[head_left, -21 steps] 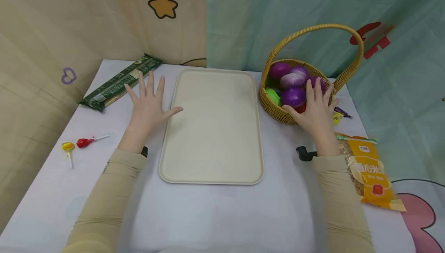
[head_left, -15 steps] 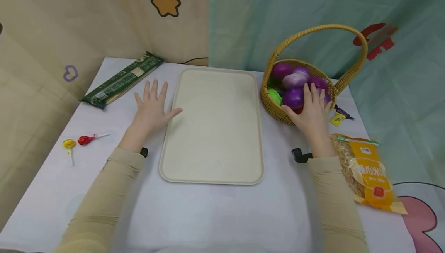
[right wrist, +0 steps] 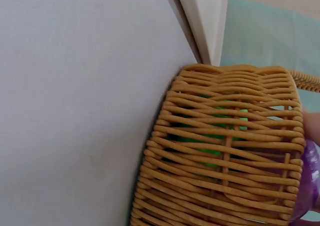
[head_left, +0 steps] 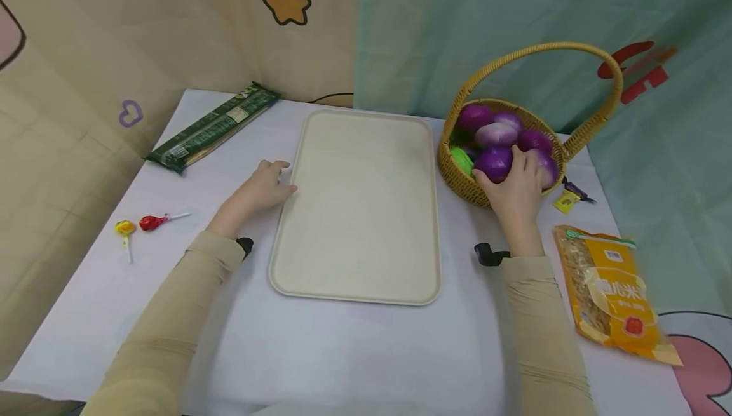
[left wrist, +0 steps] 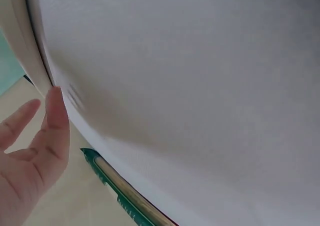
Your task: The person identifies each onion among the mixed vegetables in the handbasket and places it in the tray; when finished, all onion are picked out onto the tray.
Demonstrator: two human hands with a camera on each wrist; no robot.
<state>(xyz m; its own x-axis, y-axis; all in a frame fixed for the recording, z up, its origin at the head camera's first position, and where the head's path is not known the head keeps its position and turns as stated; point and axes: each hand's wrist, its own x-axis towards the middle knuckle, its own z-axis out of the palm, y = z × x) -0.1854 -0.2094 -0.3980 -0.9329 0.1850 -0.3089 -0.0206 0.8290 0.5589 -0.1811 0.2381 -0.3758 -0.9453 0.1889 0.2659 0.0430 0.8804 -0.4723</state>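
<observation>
My right hand point(head_left: 517, 195) is at the front of a wicker basket point(head_left: 464, 188) that holds several purple onions and a green item point(head_left: 460, 159). Its thumb and fingers curl about a glossy purple onion point(head_left: 494, 163) at the front. In the right wrist view, fingertips point(right wrist: 312, 125) touch purple skin just past the basket's woven wall point(right wrist: 220, 151). My left hand point(head_left: 260, 187) hovers at the left edge of a beige tray point(head_left: 354, 213), thumb tip right at the rim. Its fingers are loosely bent and hold nothing; the left wrist view shows the fingers point(left wrist: 56, 116) apart.
A long green packet point(head_left: 214, 127) lies at the back left, two lollipops point(head_left: 153, 221) at the left. Small wrapped candies point(head_left: 567, 200) sit right of the basket, in front of them an orange grain bag point(head_left: 614, 292). Curtains border the table. The basket's tall handle point(head_left: 549, 47) arches overhead.
My right hand has lowered onto the front purple onion, its fingers curling in. My left hand has turned toward the tray, its spread fingers now bent. The head view has shifted slightly.
</observation>
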